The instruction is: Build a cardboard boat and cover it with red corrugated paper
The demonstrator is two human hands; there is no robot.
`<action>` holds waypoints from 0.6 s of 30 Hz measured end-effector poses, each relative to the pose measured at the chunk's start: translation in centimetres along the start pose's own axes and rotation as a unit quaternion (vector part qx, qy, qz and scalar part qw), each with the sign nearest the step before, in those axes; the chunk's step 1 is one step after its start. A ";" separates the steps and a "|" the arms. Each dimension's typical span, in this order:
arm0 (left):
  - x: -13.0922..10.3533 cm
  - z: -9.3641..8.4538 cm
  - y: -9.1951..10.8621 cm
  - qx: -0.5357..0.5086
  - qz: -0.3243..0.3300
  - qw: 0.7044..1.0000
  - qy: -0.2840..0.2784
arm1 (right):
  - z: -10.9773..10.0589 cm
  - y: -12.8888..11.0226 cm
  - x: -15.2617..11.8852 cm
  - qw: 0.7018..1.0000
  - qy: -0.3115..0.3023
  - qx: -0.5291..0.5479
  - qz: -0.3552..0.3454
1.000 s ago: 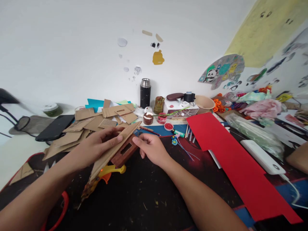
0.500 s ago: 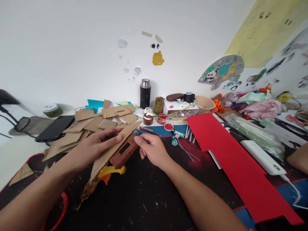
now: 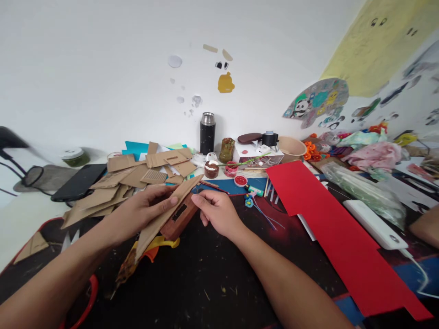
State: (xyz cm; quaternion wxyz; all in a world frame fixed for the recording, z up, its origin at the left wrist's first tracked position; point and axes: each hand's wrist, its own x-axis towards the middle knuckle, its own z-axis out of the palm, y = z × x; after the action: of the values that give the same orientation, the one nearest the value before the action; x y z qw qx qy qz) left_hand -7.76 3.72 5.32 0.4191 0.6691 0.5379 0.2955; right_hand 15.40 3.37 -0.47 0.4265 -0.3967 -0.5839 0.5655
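Note:
My left hand point(image 3: 151, 205) holds a long, pointed strip of brown cardboard point(image 3: 161, 217), thumb on its face and fingers behind. Against the strip's right side lies a reddish-brown block point(image 3: 181, 218) with a dark rectangular slot. My right hand point(image 3: 214, 208) is closed in a pinch at the block's upper right end; what its fingertips hold is too small to make out. Beneath the strip and block, a yellow and orange tool point(image 3: 164, 242) partly shows on the dark mat.
Cardboard pieces point(image 3: 113, 192) are heaped behind my left hand. Red-handled scissors point(image 3: 92, 297) lie at the lower left. Right of my right arm are a red sheet point(image 3: 329, 233) and a white power strip point(image 3: 375, 224). A black flask point(image 3: 207, 135) stands by the wall.
The cardboard strip and the block have shifted slightly to the right with my left hand, and the tool beneath is more covered. My right hand is nearly still.

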 end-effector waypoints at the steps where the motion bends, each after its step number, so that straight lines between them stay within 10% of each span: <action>1: 0.0 0.0 0.0 0.005 0.005 1.000 -0.009 | 0.0 0.0 0.0 1.000 0.002 0.002 -0.001; 18: -0.3 1.6 0.0 -0.338 -0.091 0.935 0.062 | -0.2 0.5 0.7 0.992 0.069 0.107 -0.020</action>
State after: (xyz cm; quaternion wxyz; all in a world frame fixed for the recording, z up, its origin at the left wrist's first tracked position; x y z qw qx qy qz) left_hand -6.52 3.08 4.56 0.6113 0.4164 0.4895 0.4618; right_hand 15.37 4.13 -0.90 0.5171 -0.3749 -0.4969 0.5875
